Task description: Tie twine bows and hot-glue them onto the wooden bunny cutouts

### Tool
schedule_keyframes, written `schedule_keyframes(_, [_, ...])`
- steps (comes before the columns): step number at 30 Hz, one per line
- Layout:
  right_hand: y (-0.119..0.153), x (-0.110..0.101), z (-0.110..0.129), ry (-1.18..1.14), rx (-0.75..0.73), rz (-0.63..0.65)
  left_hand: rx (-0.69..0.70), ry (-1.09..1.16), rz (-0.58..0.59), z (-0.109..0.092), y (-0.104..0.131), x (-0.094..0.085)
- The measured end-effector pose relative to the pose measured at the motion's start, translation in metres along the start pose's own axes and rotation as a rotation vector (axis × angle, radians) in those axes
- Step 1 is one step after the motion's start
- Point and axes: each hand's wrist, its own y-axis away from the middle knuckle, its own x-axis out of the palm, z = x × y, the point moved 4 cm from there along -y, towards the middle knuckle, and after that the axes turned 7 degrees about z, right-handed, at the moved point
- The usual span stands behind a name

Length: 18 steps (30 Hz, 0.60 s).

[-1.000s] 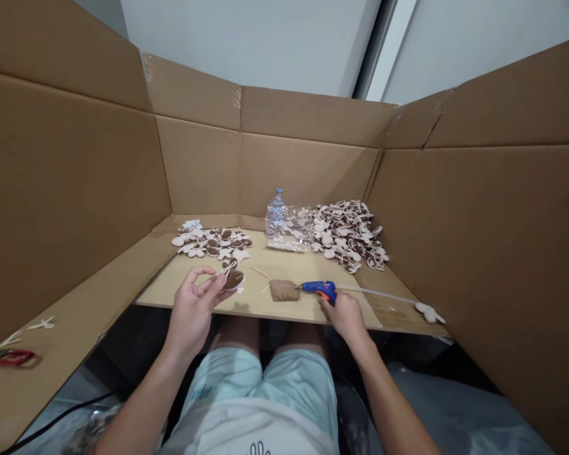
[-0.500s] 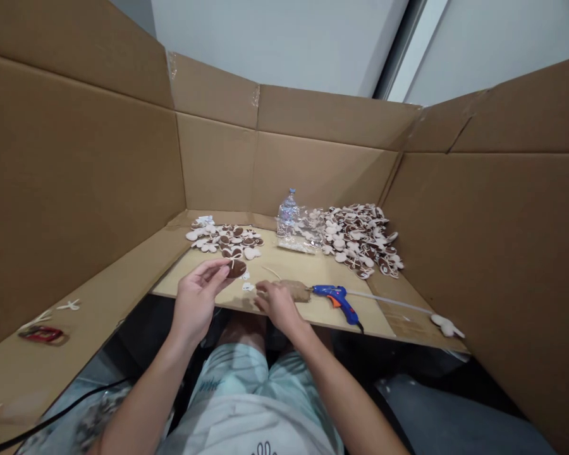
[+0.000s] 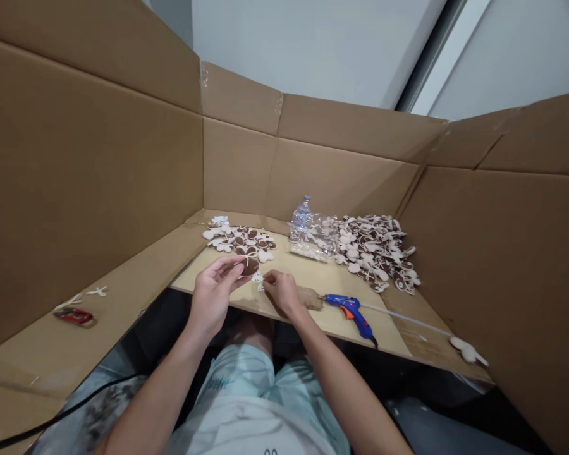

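Head view: take the blue glue gun with the orange trigger as landmark. Left of it, small flat white pieces lie right at your right hand, the nearer one; their long axis is too small to read. Those fingers curl leftward, palm down, and you can't tell whether they grip anything. Farther left of the gun, your left hand pinches a round brown, pale-edged piece with a cream bow, thumb toward you.
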Motion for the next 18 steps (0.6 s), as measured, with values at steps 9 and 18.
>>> schedule_keyframes(9, [0.005,-0.01,-0.003,-0.489,0.043,-0.155,-0.003,-0.012,-0.036,-0.002,0.0,-0.002])
schedule_keyframes(18, [0.015,-0.023,0.01,-0.755,0.044,-0.171,-0.026,0.037,-0.032,-0.003,0.002,0.003])
